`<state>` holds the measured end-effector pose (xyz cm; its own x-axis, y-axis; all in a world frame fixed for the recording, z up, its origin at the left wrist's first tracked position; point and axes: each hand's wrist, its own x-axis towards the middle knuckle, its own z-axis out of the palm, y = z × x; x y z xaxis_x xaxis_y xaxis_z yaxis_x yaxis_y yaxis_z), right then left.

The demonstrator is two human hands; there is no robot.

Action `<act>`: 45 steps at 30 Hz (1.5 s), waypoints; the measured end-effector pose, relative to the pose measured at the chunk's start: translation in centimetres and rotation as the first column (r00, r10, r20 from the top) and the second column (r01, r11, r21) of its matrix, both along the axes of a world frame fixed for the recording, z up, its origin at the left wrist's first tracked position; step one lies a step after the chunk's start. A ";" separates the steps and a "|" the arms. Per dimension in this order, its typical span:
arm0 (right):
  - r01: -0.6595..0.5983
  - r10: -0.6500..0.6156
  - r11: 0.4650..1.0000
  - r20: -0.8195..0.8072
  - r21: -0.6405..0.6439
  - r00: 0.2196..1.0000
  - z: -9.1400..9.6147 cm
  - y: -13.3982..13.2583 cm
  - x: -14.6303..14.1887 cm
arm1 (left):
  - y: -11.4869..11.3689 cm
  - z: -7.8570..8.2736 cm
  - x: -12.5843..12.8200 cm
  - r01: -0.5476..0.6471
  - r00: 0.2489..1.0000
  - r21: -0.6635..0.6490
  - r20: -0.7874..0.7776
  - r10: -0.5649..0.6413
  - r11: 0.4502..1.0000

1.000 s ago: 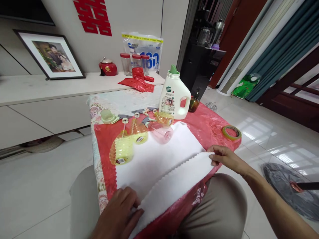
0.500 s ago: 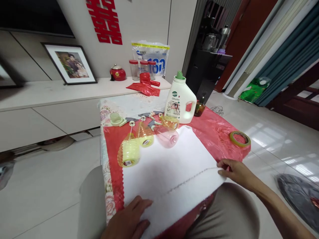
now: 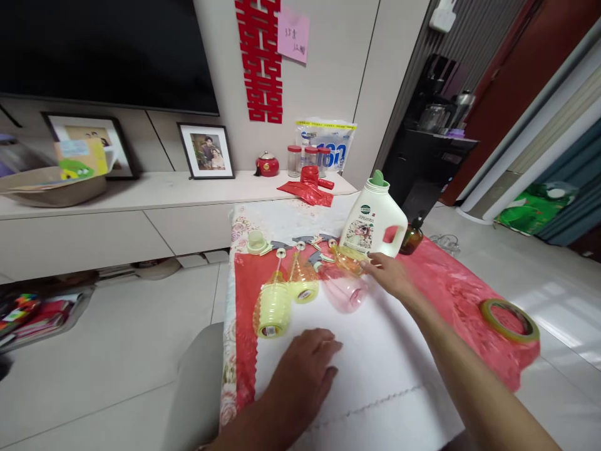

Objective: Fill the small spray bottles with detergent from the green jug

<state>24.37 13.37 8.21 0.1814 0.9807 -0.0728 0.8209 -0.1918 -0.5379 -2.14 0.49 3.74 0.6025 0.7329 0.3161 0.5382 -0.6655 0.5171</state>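
A white cloth (image 3: pixel 375 351) with a stitched line lies over the red plastic sheet (image 3: pixel 469 300). Above its middle is my left hand (image 3: pixel 305 369), empty, fingers apart. My right hand (image 3: pixel 387 274) reaches out with loosely stretched fingers beside the base of an orange-yellow spray bottle (image 3: pixel 346 259); whether they touch, I cannot tell. A pink bottle (image 3: pixel 345 289) lies just left of that hand. Further left lie two yellow bottles, one larger (image 3: pixel 273 307) and one smaller (image 3: pixel 303 283). Behind my right hand stands a white detergent jug (image 3: pixel 369 216) with a green spout.
Trigger heads (image 3: pixel 320 257) and a pale green cap (image 3: pixel 257 242) lie behind the bottles. An amber pump bottle (image 3: pixel 412 236) stands right of the jug. A roll of tape (image 3: pixel 509 321) lies near the table's right edge. Red plastic bags (image 3: pixel 307 188) are at the back, before lidded jars (image 3: pixel 294 161).
My right hand has left the cloth's right corner and moved forward to the bottles. My left hand has lifted from the near edge and moved forward over the cloth. The view has turned left.
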 end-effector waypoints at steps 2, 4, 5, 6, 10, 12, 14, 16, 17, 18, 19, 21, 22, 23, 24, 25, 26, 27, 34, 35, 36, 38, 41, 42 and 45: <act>-0.007 0.008 0.998 0.016 -0.066 1.000 -0.2 2.6 -1.0 | 0.0 -1.7 1.2 0.096 0.993 0.065 -0.075 -0.091 0.993; -0.019 0.019 0.990 -0.001 -0.139 1.000 -0.6 4.4 -1.7 | -0.2 -3.6 1.8 0.199 0.975 0.145 -0.130 -0.181 0.969; -0.020 0.017 0.985 -0.018 -0.171 1.000 -0.8 4.9 -1.9 | -0.3 -4.4 1.8 0.237 0.966 0.197 -0.151 -0.209 0.951; -0.015 0.008 0.981 -0.039 -0.196 0.999 -1.0 5.3 -2.1 | -0.4 -5.0 1.8 0.260 0.961 0.255 -0.166 -0.223 0.931; 0.011 -0.047 0.979 -0.170 -0.204 0.984 -0.9 5.1 -1.9 | -0.5 -6.3 1.3 0.247 0.965 0.408 -0.182 -0.187 0.879; -0.005 -0.044 0.986 -0.287 -0.167 0.957 -0.2 4.2 -1.3 | -0.5 -6.3 1.3 0.237 0.968 0.411 -0.172 -0.180 0.880; -0.034 -0.022 0.992 -0.417 -0.125 0.909 0.5 2.9 -0.5 | -0.4 -6.2 1.3 0.237 0.969 0.395 -0.162 -0.187 0.887; -0.051 0.004 0.996 -0.532 -0.074 0.847 1.1 1.4 0.4 | -0.4 -6.2 1.3 0.246 0.966 0.372 -0.167 -0.196 0.895; -0.053 0.016 0.997 -0.579 -0.047 0.815 1.3 0.7 0.9 | -0.3 -6.2 1.4 0.253 0.964 0.352 -0.170 -0.204 0.901; -0.053 0.029 0.998 -0.621 -0.021 0.783 1.4 -0.1 1.3 | -0.3 -6.1 1.4 0.258 0.962 0.319 -0.168 -0.214 0.912; -0.055 0.043 0.998 -0.655 0.003 0.754 1.4 -0.9 1.8 | -0.3 -6.1 1.4 0.264 0.961 0.270 -0.160 -0.227 0.926; -0.064 0.072 0.997 -0.707 0.038 0.704 1.3 -2.4 2.5 | -0.2 -5.6 1.4 0.271 0.959 0.127 -0.122 -0.256 0.954; -0.065 0.081 0.997 -0.731 0.051 0.677 1.2 -3.2 2.8 | -0.2 -5.2 1.4 0.266 0.961 0.039 -0.090 -0.262 0.963; -0.060 0.086 0.996 -0.755 0.062 0.650 1.2 -4.0 3.0 | -0.2 -4.6 1.3 0.250 0.966 -0.052 -0.048 -0.252 0.967; -0.050 0.088 0.996 -0.776 0.072 0.624 1.2 -4.7 3.2 | -0.2 -3.9 1.3 0.226 0.974 -0.141 0.010 -0.227 0.964; -0.041 0.089 0.996 -0.793 0.081 0.602 1.2 -5.5 3.3 | -0.2 -3.2 1.4 0.200 0.979 -0.223 0.084 -0.186 0.954; -0.034 0.092 0.995 -0.805 0.089 0.586 1.2 -6.4 3.3 | -0.2 -2.4 1.4 0.172 0.978 -0.303 0.170 -0.124 0.937; -0.027 0.097 0.995 -0.811 0.099 0.577 1.1 -7.4 3.1 | -0.1 -1.6 1.6 0.149 0.965 -0.387 0.256 -0.049 0.910; -0.192 0.234 0.971 -0.695 0.140 0.679 -2.0 -15.3 -0.6 | 0.2 1.6 4.1 0.504 0.593 -0.605 0.761 0.263 0.616; -0.229 0.278 0.960 -0.659 0.161 0.699 -2.2 -15.9 -1.1 | 0.2 1.6 4.4 0.566 0.506 -0.556 0.817 0.277 0.608; -0.268 0.326 0.945 -0.611 0.187 0.721 -2.0 -16.1 -1.4 | 0.2 1.6 4.5 0.599 0.446 -0.527 0.845 0.296 0.603; -0.315 0.390 0.920 -0.477 0.232 0.787 -0.7 -15.1 -1.5 | 0.0 1.5 4.2 0.561 0.453 -0.566 0.821 0.348 0.604; -0.240 0.281 0.948 -0.204 0.207 0.938 2.6 -10.3 -1.5 | -0.4 0.9 3.2 0.287 0.657 -0.700 0.641 0.397 0.654; -0.232 0.244 0.958 -0.054 0.171 0.968 3.5 -8.1 -1.8 | -0.6 0.6 2.8 0.182 0.713 -0.703 0.575 0.400 0.687; -0.249 0.244 0.968 0.216 -0.004 0.945 4.5 -1.6 -3.8 | -0.9 -0.9 2.2 0.015 0.802 -0.599 0.485 0.348 0.800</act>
<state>20.61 11.76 12.69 -0.0577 0.9977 -0.0354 0.9368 0.0419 -0.3475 0.06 -0.38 2.86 0.3052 0.9507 0.0544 0.1131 -0.0929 0.9892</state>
